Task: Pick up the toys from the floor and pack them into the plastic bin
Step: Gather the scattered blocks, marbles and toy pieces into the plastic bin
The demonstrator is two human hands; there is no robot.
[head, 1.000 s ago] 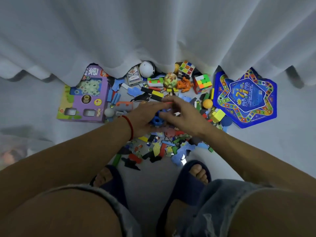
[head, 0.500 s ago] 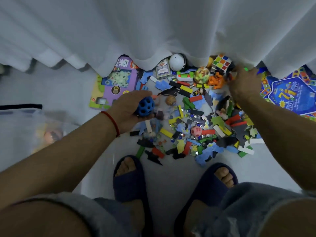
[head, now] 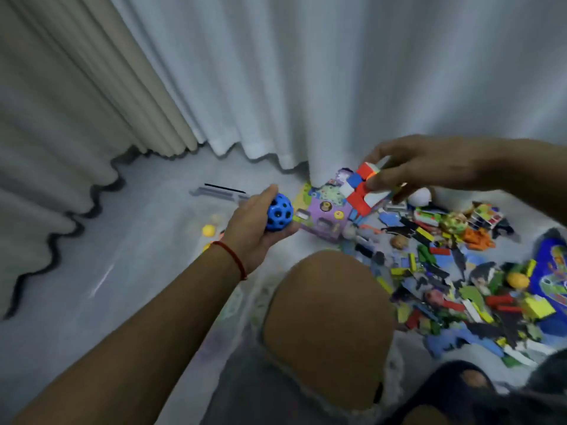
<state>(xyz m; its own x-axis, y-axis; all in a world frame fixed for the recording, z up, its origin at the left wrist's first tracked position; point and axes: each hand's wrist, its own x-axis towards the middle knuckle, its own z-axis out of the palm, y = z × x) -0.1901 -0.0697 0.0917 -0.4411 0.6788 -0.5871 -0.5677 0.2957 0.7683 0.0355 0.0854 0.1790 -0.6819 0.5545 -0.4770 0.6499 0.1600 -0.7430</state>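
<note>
Two hands: both holding toys over the floor (head: 147,240)
Left hand (head: 254,231): grip curling round blue holed ball (head: 278,211)
Right hand (head: 417,167): grip pinching puzzle cube (head: 363,191)

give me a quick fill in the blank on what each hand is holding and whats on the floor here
1. The left hand holds a ball with holes, coloured ____.
2. The right hand grips a puzzle ____ with red, blue and white faces.
3. Round the left wrist runs a thin ____ string.
4. Behind the toy pile hang white ____.

Missing words: blue; cube; red; curtains
</note>
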